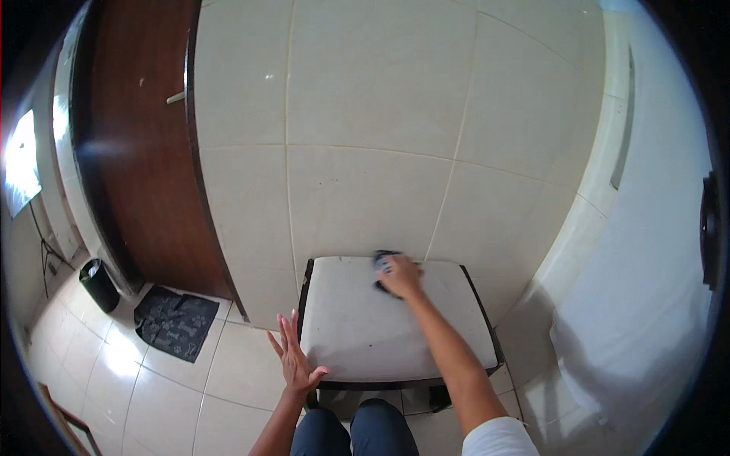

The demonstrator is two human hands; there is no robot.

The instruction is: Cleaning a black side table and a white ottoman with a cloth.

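A stool or chair seat [365, 325] with pale upholstery and a dark frame stands against the tiled wall in front of my knees. Near its far edge my right hand [402, 276] grips a dark cloth [386, 263] and presses it on the padding; hand and cloth are blurred. Beside the near left corner, my left hand [296, 362] is spread, fingers apart and thumb towards the seat's edge, with nothing held. A small dark spot shows on the pale cover between my arms.
Left of the seat are a brown door [154, 159], a dark mat [177, 324] with paw and bone prints, and a dark bin [98, 285]. White fabric [644, 285] hangs at the right. A wooden piece [71, 422] shows at the lower left.
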